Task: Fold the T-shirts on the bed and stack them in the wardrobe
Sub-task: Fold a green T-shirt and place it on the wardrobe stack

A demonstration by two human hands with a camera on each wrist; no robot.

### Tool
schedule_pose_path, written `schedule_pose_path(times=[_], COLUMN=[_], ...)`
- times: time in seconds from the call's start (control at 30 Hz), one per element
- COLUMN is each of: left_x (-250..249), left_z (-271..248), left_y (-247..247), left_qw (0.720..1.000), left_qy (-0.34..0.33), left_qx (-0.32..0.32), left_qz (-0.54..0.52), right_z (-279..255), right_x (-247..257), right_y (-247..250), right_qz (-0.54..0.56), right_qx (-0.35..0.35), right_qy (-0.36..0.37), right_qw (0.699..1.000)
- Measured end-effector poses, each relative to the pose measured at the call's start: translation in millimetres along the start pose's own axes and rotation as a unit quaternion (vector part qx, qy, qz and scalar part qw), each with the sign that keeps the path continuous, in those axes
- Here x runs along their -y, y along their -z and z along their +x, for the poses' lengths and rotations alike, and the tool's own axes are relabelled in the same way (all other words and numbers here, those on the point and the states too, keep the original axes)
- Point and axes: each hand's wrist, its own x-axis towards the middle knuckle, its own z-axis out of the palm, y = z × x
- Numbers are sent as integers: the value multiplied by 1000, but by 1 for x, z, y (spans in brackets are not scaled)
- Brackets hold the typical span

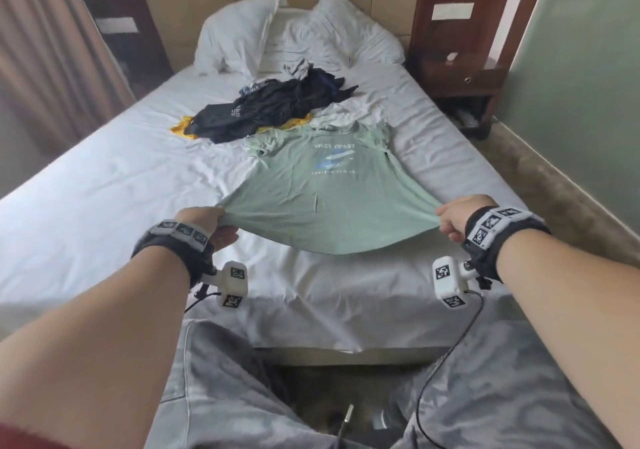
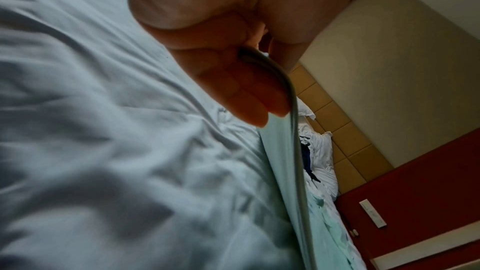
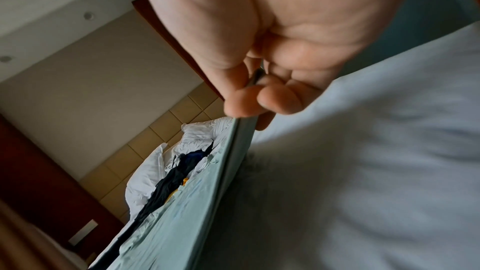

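Green T-shirt [image 1: 322, 189] held taut at both hem corners above the bed [image 1: 104, 178].

Left hand [image 1: 207, 223] grips the left hem corner, with the fingers [image 2: 249, 98] lying pressed together under the fabric. Right hand [image 1: 457, 216] pinches the right hem corner between thumb and fingertips [image 3: 280, 98]. Hem is raised clear of the white sheet; collar end and sleeves lie flat on the mattress, printed side up. Pile of dark clothes [image 1: 273, 109], with yellow fabric [image 1: 183, 126] showing beneath it, lies just beyond the collar, toward two white pillows [image 1: 239, 36] at the headboard. Wooden nightstand [image 1: 460, 78] stands to the right of the bed.
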Motion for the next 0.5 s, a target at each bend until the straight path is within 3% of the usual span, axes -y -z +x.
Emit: schedule_pose_path(times=[0.2, 0.5], left_x=[26, 28], left_z=[-23, -36], left_y=[8, 23], left_qw=[999, 1000], left_qy=[18, 8], left_qx=[46, -27], left_qz=[-20, 4], right_z=[-23, -36], right_x=[-5, -17], right_y=[6, 15], right_qz=[-16, -39], right_qx=[-2, 1], right_qy=[8, 29], right_qw=[1000, 999])
